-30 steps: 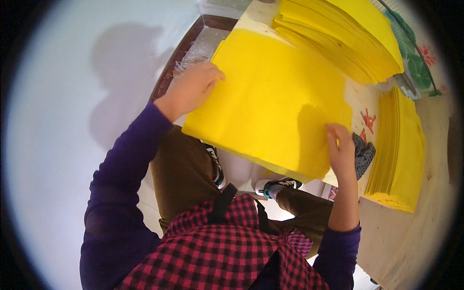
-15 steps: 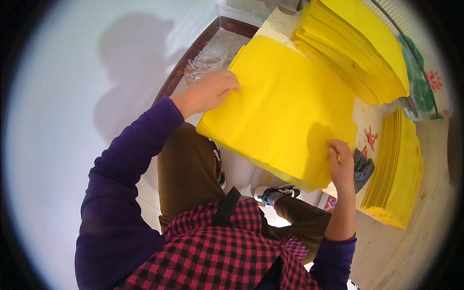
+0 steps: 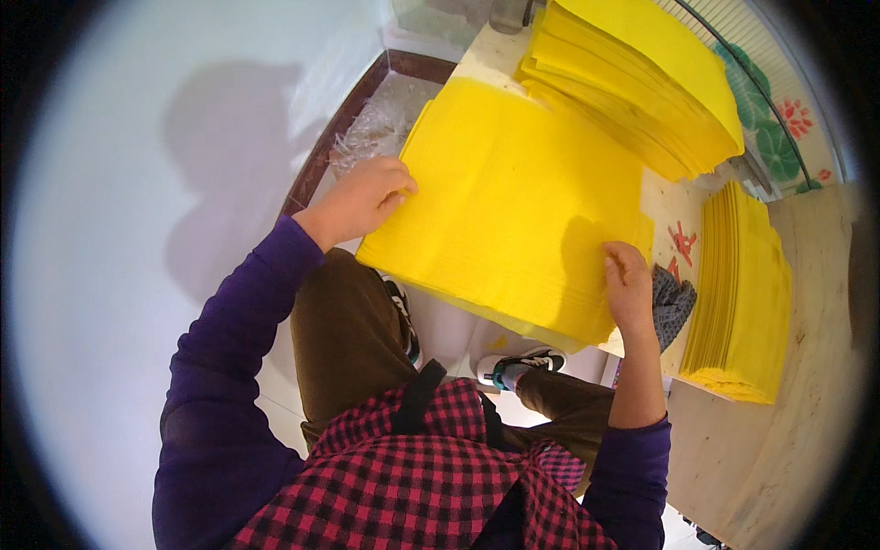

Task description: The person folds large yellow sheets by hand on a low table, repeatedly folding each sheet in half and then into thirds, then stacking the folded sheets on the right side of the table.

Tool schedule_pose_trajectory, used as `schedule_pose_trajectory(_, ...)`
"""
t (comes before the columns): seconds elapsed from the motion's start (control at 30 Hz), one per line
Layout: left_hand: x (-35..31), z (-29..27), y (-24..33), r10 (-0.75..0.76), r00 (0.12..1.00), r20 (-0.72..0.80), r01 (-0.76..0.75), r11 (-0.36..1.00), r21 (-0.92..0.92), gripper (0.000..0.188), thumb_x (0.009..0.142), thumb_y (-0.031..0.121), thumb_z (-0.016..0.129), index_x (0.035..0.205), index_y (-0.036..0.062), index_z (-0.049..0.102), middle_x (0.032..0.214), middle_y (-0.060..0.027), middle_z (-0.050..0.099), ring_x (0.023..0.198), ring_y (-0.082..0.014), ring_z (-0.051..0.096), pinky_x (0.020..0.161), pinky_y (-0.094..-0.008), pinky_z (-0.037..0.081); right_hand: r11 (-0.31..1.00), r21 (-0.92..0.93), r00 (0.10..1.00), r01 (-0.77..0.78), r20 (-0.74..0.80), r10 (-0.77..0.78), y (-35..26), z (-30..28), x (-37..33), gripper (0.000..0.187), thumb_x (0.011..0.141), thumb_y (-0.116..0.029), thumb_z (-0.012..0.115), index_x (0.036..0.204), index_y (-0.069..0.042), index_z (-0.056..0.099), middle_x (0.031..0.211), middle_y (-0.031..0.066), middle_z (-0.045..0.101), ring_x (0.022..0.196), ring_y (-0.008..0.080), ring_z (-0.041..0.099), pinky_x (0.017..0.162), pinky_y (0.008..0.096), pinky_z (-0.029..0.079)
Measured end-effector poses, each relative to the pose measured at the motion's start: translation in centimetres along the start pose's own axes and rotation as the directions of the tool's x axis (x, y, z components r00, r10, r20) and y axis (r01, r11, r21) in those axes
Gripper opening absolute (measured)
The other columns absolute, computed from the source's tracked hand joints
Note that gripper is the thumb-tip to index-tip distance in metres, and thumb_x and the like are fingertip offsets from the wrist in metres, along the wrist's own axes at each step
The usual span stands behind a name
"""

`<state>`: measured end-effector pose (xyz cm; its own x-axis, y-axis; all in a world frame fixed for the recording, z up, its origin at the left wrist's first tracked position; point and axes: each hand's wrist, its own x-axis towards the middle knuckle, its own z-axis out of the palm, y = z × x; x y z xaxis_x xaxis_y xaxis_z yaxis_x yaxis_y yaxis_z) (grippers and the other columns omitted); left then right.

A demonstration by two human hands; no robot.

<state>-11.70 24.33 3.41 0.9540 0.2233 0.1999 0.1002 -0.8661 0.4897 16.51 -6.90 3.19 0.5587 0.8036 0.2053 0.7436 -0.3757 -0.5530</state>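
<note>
A stack of soft, felt-like yellow sheets (image 3: 513,202) lies flat in front of me, its near edge jutting out over my feet. My left hand (image 3: 367,197) is at the stack's left edge, fingers curled in a pinch at the border. At the right edge, close to the near corner, my right hand (image 3: 630,289) has its fingers bent around the side of the sheets. The fingertips of both hands are partly hidden, so how many sheets they hold does not show.
A tall, curved pile of yellow sheets (image 3: 642,82) stands beyond, at the upper right. Another yellow pile (image 3: 738,302) is to the right. Between lie red strips (image 3: 681,243) and a dark grey patterned cloth (image 3: 674,307). Clear plastic wrap (image 3: 380,124) sits by the wall (image 3: 119,275).
The view has shifted slightly, so the stack and piles sit further left. Both hands stay at the stack's edges, and the top sheet looks much the same.
</note>
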Motion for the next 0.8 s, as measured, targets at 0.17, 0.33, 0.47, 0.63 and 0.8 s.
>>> schedule_pose_trajectory(0.17,-1.0,-0.4,0.6,-0.005,1.000,0.002,0.005,1.000,-0.007,0.022,0.078,0.005,0.064,0.099,0.0021,0.060,0.104,-0.0128,0.057,0.104,-0.0331,0.052,0.093,-0.0403,0.041,1.000,-0.002,0.999,0.006,-0.050,-0.007,-0.6,-1.1,-1.1,0.020,0.088,-0.004,0.057,0.107,0.000,0.062,0.114,0.0183,0.062,0.111,0.0345,0.056,0.096,0.0387,0.044)
schedule_pose_trajectory(0.33,-1.1,-0.5,1.2,0.045,0.999,-0.018,-0.045,0.999,0.018,0.023,0.075,0.008,0.068,0.096,0.0036,0.063,0.101,-0.0135,0.059,0.101,-0.0349,0.054,0.090,-0.0417,0.042,0.982,0.138,0.985,-0.132,-0.095,0.146,-1.1,-2.8,-4.3,0.021,0.088,-0.002,0.056,0.108,-0.001,0.062,0.114,0.0176,0.062,0.113,0.0330,0.056,0.097,0.0383,0.043)
schedule_pose_trajectory(0.47,-0.2,-0.6,2.9,0.029,0.998,-0.050,-0.026,0.997,0.072,0.023,0.076,0.007,0.068,0.098,0.0050,0.063,0.101,-0.0135,0.059,0.101,-0.0345,0.054,0.091,-0.0415,0.042,0.958,0.194,0.953,-0.212,-0.177,0.247,-0.2,-3.9,-8.5,0.022,0.087,0.001,0.056,0.108,0.000,0.063,0.109,0.0157,0.063,0.106,0.0296,0.059,0.093,0.0350,0.045)
schedule_pose_trajectory(0.63,2.9,0.5,7.4,0.095,0.994,-0.062,-0.096,0.995,-0.011,0.024,0.080,0.006,0.065,0.104,0.0052,0.062,0.108,-0.0139,0.060,0.107,-0.0332,0.053,0.094,-0.0403,0.042,0.876,0.375,0.903,-0.303,-0.180,0.390,0.3,-2.3,-14.0,0.019,0.092,-0.003,0.056,0.110,0.000,0.062,0.102,0.0039,0.063,0.090,0.0107,0.057,0.082,0.0238,0.045)
schedule_pose_trajectory(0.8,7.1,6.1,14.3,0.215,0.975,-0.050,-0.220,0.962,-0.163,0.032,0.082,0.010,0.065,0.113,0.0055,0.060,0.114,-0.0148,0.060,0.109,-0.0350,0.054,0.097,-0.0414,0.042,0.788,0.501,0.863,-0.359,-0.145,0.485,-0.3,-0.6,-16.8,0.017,0.093,-0.005,0.057,0.108,0.000,0.064,0.098,0.0032,0.065,0.085,0.0096,0.058,0.078,0.0228,0.047)
